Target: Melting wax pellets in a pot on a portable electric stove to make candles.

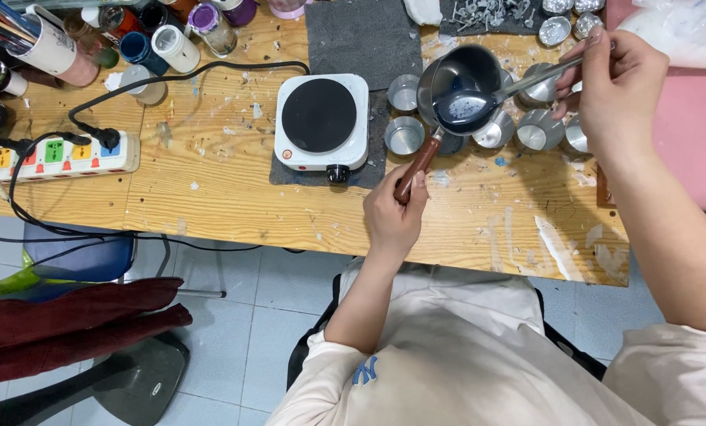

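Here, left hand [395, 214] gripping wooden-handled steel pot [457, 79], right hand [617, 88] holding glossy spoon [470, 107].

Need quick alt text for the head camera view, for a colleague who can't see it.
The left hand holds a small metal pot by its wooden handle while the right hand holds a spoon of dark liquid over it, above small metal tins on a wooden table. A white hot plate sits left of them.
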